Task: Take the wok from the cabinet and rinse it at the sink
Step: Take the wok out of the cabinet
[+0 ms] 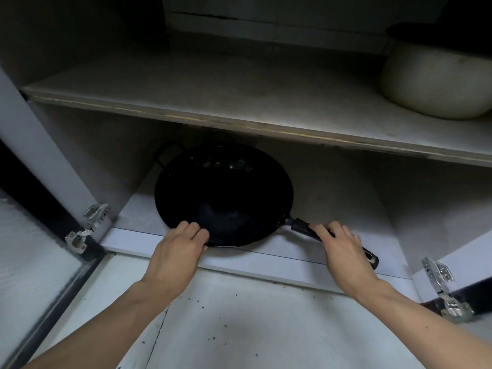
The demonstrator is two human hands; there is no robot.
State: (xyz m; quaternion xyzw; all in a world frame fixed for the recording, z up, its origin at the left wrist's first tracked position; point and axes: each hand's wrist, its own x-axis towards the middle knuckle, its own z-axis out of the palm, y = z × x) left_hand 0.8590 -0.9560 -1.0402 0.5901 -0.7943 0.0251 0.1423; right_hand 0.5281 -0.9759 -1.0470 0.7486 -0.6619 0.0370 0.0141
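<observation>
On the bottom shelf (266, 258) of the open pale cabinet sits the round black metal wok (223, 195), close to the near edge. My left hand (177, 251) hooks its fingers over the near rim; my right hand (343, 249) wraps the dark handle (303, 227), likely sharing the weight. A cream pot (431, 81) sits upper right; speckled floor (239, 328) below.

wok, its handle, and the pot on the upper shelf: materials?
Wok: likely dark steel or iron; glossy black bowl with faint reflections near the far rim.
Handle: matte black, probably plastic over a metal stem; right hand wraps it.
Pot: off-white, smooth, possibly enamel or ceramic; dim light leaves it open.
</observation>
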